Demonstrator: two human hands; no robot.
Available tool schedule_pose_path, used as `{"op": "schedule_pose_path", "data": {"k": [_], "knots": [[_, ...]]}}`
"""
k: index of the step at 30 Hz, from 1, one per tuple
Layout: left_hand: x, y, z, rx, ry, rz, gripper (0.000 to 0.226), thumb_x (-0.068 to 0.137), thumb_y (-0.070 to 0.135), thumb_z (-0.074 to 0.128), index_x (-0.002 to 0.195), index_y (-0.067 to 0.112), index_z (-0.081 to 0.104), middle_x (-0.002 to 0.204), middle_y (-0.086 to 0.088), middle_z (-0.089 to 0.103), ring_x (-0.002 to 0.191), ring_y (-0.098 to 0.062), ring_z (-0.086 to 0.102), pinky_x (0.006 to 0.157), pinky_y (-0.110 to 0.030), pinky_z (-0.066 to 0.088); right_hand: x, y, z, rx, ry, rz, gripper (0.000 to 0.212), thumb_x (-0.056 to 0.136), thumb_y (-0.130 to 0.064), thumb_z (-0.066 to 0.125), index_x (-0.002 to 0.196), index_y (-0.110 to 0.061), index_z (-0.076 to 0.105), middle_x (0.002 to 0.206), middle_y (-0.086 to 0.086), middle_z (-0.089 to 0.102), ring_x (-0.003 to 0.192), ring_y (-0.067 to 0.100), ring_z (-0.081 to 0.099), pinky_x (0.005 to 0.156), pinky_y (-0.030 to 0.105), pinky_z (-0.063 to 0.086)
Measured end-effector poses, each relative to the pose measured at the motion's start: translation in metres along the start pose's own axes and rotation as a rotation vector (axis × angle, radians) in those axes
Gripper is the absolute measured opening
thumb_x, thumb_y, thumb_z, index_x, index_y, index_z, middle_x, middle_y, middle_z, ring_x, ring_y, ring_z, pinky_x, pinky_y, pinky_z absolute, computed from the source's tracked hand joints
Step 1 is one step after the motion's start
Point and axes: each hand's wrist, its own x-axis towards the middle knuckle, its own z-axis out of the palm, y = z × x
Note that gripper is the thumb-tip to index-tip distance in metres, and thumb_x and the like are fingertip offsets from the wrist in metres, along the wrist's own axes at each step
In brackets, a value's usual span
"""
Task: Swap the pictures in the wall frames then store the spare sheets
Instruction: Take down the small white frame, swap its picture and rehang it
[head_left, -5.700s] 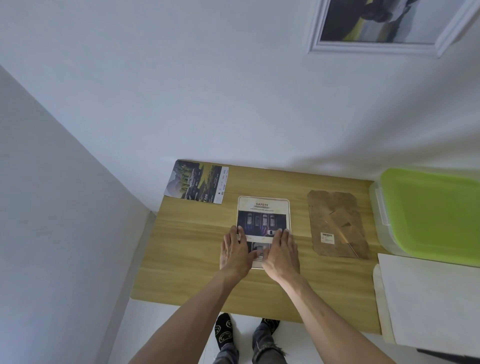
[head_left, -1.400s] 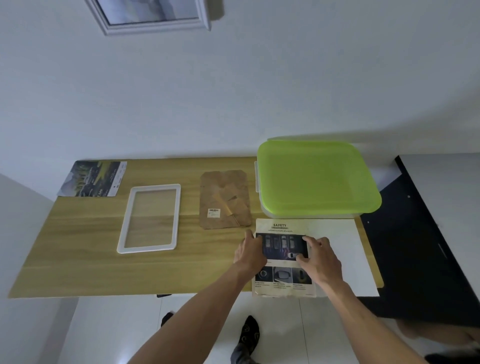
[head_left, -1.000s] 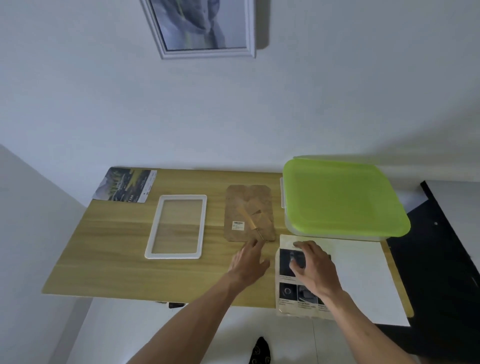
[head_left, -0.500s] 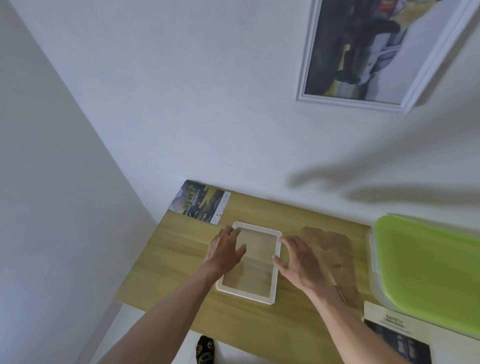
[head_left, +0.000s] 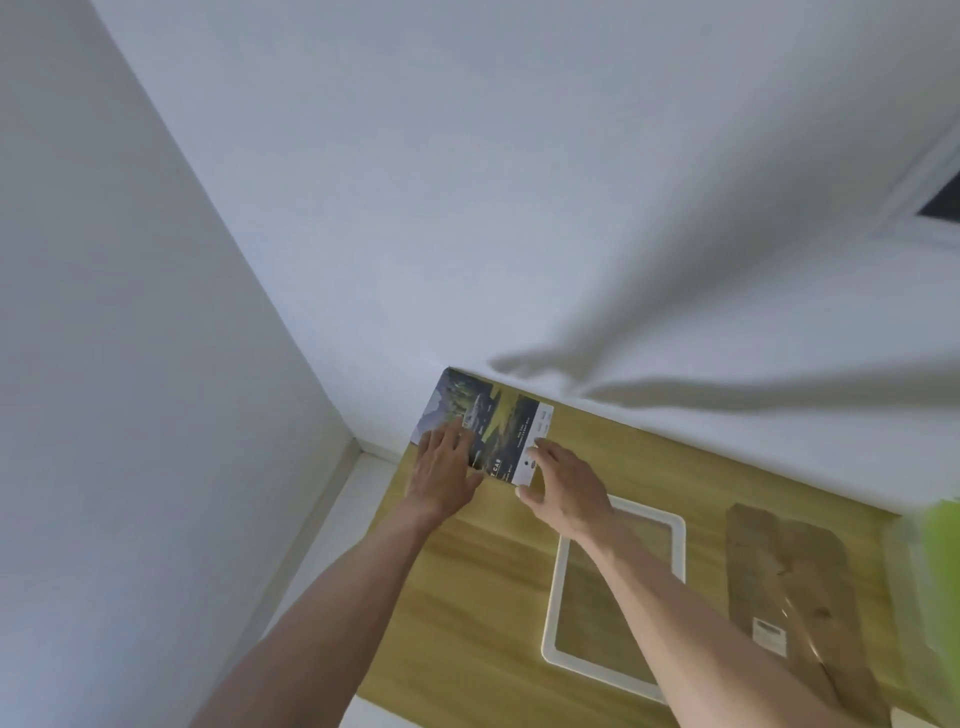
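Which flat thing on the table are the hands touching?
The colourful car picture at the table's far left corner. Both hands rest on it, while the empty white frame and the brown backing board lie untouched.

dark landscape print (head_left: 491, 423) flat at table corner, empty white frame (head_left: 615, 587) nearby (face-up)

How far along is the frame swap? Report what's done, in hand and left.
Done: the white frame lies emptied on the wooden table, its brown backing board beside it. In hand: both hands, left and right, rest on the landscape car print at the table's far corner. Left: load the print, refit the backing, rehang, store spares.
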Motion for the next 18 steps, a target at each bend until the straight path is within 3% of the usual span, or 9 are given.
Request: {"op": "schedule_pose_path", "data": {"k": [4,7,10,12,15,18], "knots": [[0.019,-0.022,0.007,-0.008,-0.134,-0.007,0.083,0.095,0.053,0.048,0.156,0.015,0.008,0.164,-0.001,0.000,0.151,-0.020,-0.005,0.123,-0.045,-0.001,0.031,-0.011,0.010,-0.039,-0.086,0.012,0.074,0.098,-0.051,0.050,0.157,-0.017,0.022,0.166,-0.001,0.012,0.151,0.019,0.017,0.122,0.035,0.020],[0.021,-0.031,0.013,-0.022,-0.171,-0.004,0.082,0.095,0.059,0.040,0.157,0.019,0.003,0.164,0.002,-0.002,0.150,-0.015,-0.008,0.122,-0.044,-0.005,0.045,-0.015,0.018,-0.064,-0.134,0.023,0.078,0.099,-0.051,0.049,0.159,-0.016,0.013,0.167,0.000,0.002,0.153,0.019,0.012,0.122,0.035,0.020],[0.018,-0.034,0.021,-0.014,-0.105,0.007,0.077,0.095,0.060,0.038,0.156,0.019,0.015,0.163,0.004,0.009,0.151,-0.014,0.001,0.123,-0.041,-0.003,0.049,-0.014,0.028,-0.014,-0.136,0.070,0.077,0.097,-0.048,0.053,0.159,-0.019,0.016,0.166,-0.004,0.005,0.152,0.019,0.014,0.119,0.036,0.028],[0.017,-0.035,0.026,0.035,-0.025,0.046,0.072,0.094,0.059,0.040,0.151,0.017,0.032,0.160,0.001,0.026,0.149,-0.017,0.018,0.123,-0.040,0.007,0.048,-0.012,0.032,0.012,-0.102,0.077,0.074,0.097,-0.047,0.055,0.157,-0.019,0.023,0.165,-0.005,0.012,0.151,0.018,0.019,0.118,0.035,0.029],[0.013,-0.039,0.037,0.093,0.151,0.118,0.061,0.089,0.059,0.044,0.126,0.015,0.063,0.135,-0.002,0.060,0.129,-0.022,0.051,0.112,-0.045,0.037,0.043,-0.013,0.037,-0.020,-0.047,0.058,0.066,0.099,-0.044,0.053,0.155,-0.019,0.029,0.164,-0.001,0.020,0.149,0.021,0.025,0.118,0.036,0.028],[0.011,-0.042,0.035,0.143,0.269,0.176,0.056,0.090,0.060,0.037,0.105,0.017,0.071,0.115,0.002,0.069,0.112,-0.020,0.061,0.106,-0.048,0.042,0.038,-0.015,0.039,-0.140,0.046,-0.042,0.061,0.093,-0.039,0.063,0.147,-0.017,0.045,0.154,0.009,0.042,0.142,0.027,0.040,0.118,0.044,0.028]]}}
